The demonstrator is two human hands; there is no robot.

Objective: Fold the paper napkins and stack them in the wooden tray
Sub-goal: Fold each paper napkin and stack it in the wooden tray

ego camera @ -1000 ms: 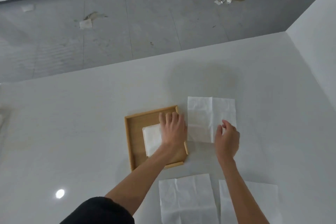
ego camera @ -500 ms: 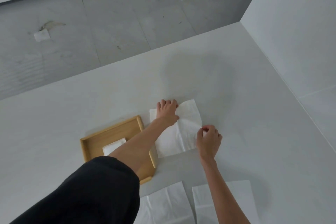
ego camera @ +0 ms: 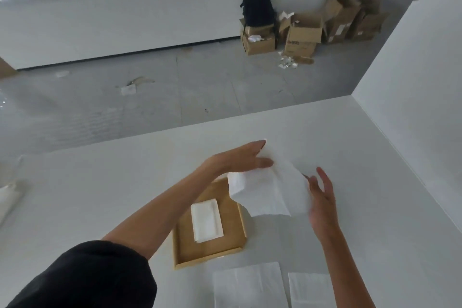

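— While we have the thin, crinkled white paper napkin [ego camera: 270, 192] lifted off the white desk [ego camera: 362, 157], how do we fold it well?

— In the head view our left hand [ego camera: 240, 160] pinches its far corner, and our right hand [ego camera: 321, 197] is spread open behind its right edge, apparently only steadying it. We'd lay it flat first, match edges, then press the crease; soft tissue slumps in air.

— And where does it go?

— Into the shallow, square wooden tray [ego camera: 185, 255] just beneath, onto the small folded white napkin [ego camera: 207, 220] lying inside. Two flat unfolded white napkins [ego camera: 250, 285] wait at the desk's near edge.

— Texture?

— Limp, faintly embossed; the tray is smooth and pale.
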